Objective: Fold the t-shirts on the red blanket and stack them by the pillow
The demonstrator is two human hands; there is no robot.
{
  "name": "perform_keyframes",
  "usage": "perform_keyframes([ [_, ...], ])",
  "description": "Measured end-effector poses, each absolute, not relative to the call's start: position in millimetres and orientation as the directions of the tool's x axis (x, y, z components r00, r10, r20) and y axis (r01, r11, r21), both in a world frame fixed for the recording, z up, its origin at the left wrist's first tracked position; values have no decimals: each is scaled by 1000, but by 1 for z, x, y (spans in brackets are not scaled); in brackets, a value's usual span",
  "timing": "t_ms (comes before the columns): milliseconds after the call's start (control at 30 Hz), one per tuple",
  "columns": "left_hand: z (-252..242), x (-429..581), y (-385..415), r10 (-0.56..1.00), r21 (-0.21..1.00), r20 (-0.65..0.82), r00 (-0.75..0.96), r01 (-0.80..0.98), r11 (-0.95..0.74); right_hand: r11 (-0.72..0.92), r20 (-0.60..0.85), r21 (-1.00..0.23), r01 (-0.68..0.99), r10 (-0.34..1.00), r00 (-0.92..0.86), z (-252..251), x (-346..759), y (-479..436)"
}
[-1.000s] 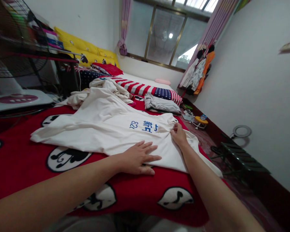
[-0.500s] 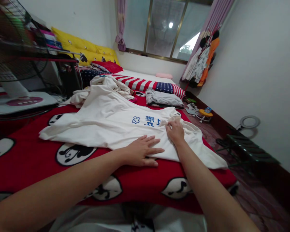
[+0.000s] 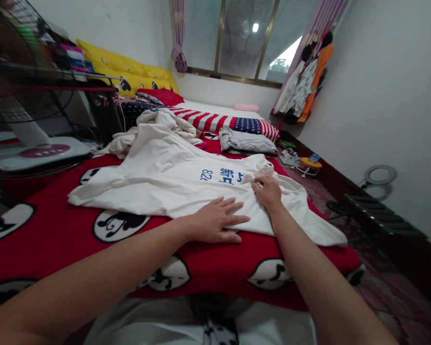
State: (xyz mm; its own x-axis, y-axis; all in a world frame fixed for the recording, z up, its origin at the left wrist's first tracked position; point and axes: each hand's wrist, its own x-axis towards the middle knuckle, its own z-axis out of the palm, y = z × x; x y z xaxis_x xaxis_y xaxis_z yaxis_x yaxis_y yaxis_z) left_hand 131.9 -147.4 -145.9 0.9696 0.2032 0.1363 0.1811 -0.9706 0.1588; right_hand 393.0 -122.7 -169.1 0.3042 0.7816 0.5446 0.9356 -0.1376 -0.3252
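Note:
A white T-shirt (image 3: 158, 177) with blue lettering and digits lies spread sideways over the red patterned blanket (image 3: 64, 244). My left hand (image 3: 221, 221) rests flat on the shirt's near edge, its fingers stretched out and holding nothing. To the right, my right hand (image 3: 268, 192) has its fingers bent round bunched fabric near the collar, beside the printed letters. Part of the lettering is hidden in the folds there. The shirt's right sleeve side stretches out beyond my right forearm.
A crumpled pile of light clothes (image 3: 168, 123) lies behind the shirt, near a folded grey garment (image 3: 247, 141). At left stands an electric fan (image 3: 43, 151). A yellow-topped stool (image 3: 311, 164) and a dark slatted rack (image 3: 380, 218) stand off the bed's right side.
The view has shifted slightly, so everything sits a little further right. My left hand stays flat; the fingers of my right hand have moved slightly on the bunched fabric.

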Motion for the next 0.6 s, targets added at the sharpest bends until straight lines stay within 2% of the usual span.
perform_keyframes([
  [600, -145, 132, -147, 203, 161, 137, 969, 181, -970, -119, 530, -374, 920, 786, 318, -167, 393, -125],
])
